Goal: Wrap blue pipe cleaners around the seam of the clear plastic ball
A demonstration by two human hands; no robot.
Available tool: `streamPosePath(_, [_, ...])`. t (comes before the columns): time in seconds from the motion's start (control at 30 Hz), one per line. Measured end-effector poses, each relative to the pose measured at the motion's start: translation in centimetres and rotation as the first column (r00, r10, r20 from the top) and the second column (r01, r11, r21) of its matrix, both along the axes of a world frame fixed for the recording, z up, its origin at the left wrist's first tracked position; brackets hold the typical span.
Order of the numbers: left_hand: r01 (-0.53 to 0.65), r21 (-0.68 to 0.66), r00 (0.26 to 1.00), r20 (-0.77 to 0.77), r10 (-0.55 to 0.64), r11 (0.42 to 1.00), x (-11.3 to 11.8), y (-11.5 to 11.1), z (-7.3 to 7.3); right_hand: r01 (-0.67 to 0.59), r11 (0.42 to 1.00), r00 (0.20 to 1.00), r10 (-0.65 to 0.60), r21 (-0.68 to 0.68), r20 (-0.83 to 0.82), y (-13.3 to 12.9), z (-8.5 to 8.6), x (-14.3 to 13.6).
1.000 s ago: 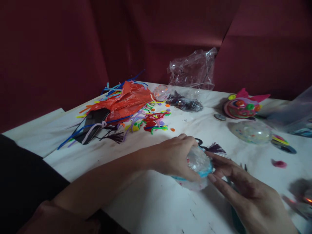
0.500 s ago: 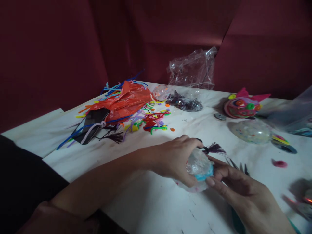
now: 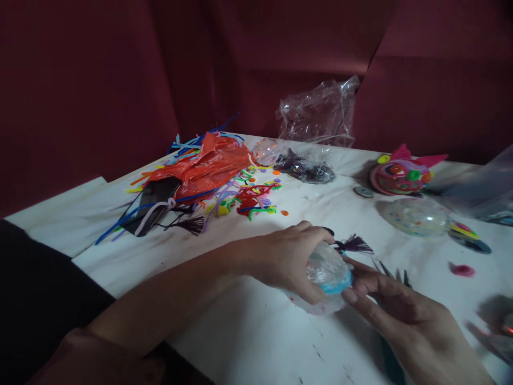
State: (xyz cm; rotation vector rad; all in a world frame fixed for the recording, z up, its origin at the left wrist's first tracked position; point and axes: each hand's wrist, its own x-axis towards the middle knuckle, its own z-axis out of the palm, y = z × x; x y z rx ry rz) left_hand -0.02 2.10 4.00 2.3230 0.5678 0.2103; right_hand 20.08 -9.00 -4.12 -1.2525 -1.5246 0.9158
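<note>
A: Where's the piece being worked on?
B: The clear ball [image 3: 326, 262] is at the near middle of the table [image 3: 256, 337], with a blue band [image 3: 339, 284] running round it.

A: And the hands?
B: The left hand [image 3: 290, 262] wraps the ball from its left side, thumb on the near face, so that grip is closed around it. The right hand [image 3: 404, 307] has thumb and fingertips close together at the ball's right edge, by the band. I can't tell whether they pinch it.

A: What's just beyond?
B: A dark tassel [image 3: 356, 244], right behind the ball. A tool with dark pointed tips [image 3: 387, 269] lies partly hidden by the right hand.

A: Farther off?
B: A red plastic bag [image 3: 212, 166] among colourful strips on the far left, and a decorated ball with pink ears [image 3: 401, 179] on the far right.
</note>
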Motion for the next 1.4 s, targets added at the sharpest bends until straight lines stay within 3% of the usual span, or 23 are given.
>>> streamPosePath(0.4, [-0.023,-0.225,0.998,-0.062,0.009,0.974,-0.2,0.4,0.9,0.030,1.000,0.999,-0.030,-0.009,0.014,0.3,0.5,0.0])
streamPosePath(0.57, [-0.109,-0.172,0.993,-0.061,0.100,0.979,0.2,0.2,0.4,0.061,0.997,0.995,-0.065,0.056,0.077,0.6,0.8,-0.2])
streamPosePath(0.8, [-0.147,-0.044,0.989,-0.041,0.145,0.988,0.3,0.3,-0.2,0.080,0.996,0.985,-0.076,-0.025,0.153,1.4,1.0,-0.2])
streamPosePath(0.97, [-0.147,-0.050,0.989,-0.042,0.145,0.988,0.2,0.2,0.0,-0.032,0.993,0.997,0.040,-0.110,0.073,1.6,1.1,0.4])
streamPosePath(1.2, [-0.133,-0.051,0.991,-0.026,0.132,0.990,0.1,0.5,0.0,0.007,0.995,0.992,0.005,-0.098,0.129,1.6,0.9,0.8])
streamPosePath(1.3, [-0.135,-0.058,0.990,-0.041,0.133,0.989,0.0,0.6,0.1,-0.004,0.999,0.989,0.012,-0.050,0.150,1.8,1.2,0.6])
streamPosePath(1.4, [-0.135,-0.059,0.990,-0.049,0.132,0.989,0.0,0.6,0.2,0.015,0.996,0.971,-0.035,0.085,0.236,2.0,1.8,0.1])
